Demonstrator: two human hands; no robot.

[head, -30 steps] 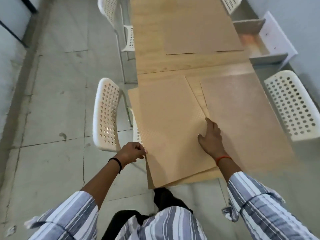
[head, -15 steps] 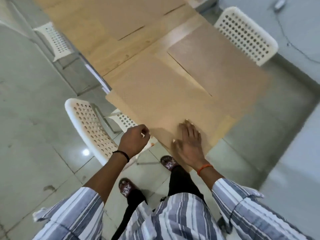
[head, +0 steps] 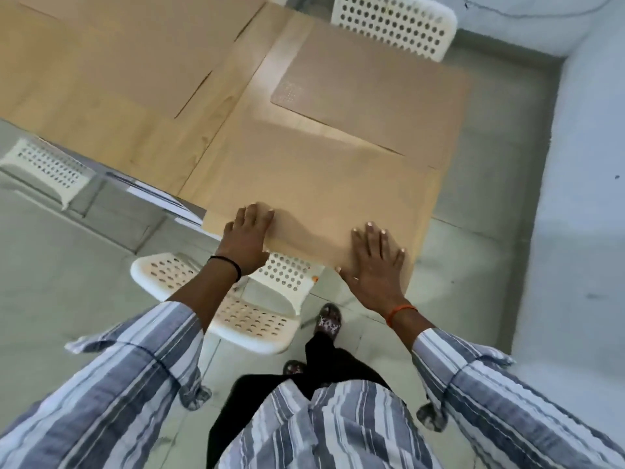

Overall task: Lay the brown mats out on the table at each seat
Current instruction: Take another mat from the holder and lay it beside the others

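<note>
A large brown mat (head: 314, 184) lies on the near end of the wooden table (head: 111, 126), its near edge hanging slightly past the table's edge. My left hand (head: 248, 238) rests flat on the mat's near left corner, fingers spread. My right hand (head: 375, 262) presses flat on the near right part of the same mat. A second brown mat (head: 372, 96) lies beyond it at the table's right side. Another mat (head: 142, 52) covers the far left part of the table.
A white perforated chair (head: 257, 299) stands under my hands, tucked partly beneath the table's edge. Another white chair (head: 392, 25) is at the far right side, and a third (head: 44, 167) at the left. A pale wall (head: 581, 198) runs close on the right.
The view has swung round the table's corner. My left hand opened from a closed grip on the mat's edge to lie flat, and my right hand slid right along the near edge.
</note>
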